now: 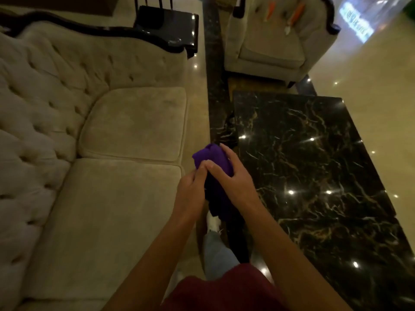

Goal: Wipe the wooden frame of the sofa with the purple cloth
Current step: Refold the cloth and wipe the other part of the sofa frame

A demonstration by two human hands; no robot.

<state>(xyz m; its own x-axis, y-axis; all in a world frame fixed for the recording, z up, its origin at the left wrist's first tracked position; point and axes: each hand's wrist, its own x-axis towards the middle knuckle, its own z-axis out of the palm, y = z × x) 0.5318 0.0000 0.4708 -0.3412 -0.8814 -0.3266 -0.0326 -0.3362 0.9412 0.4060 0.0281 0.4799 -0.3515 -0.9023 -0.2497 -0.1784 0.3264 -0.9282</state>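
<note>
2 seat cushions on the cream tufted sofa (94, 180) at the left, its dark wooden frame (107, 33) curving along the top of the backrest. Near the sofa's front edge, above the floor strip, the left hand (190, 189), fingers curled and pinching the purple cloth (212, 167). Bunched between both hands, well apart from that frame. Just to the right, the right hand (233, 178), fingers spread and bent over the cloth's outer side, gripping it. Farther right, a black marble coffee table (314, 164); beyond its far edge, a cream armchair (269, 41).
</note>
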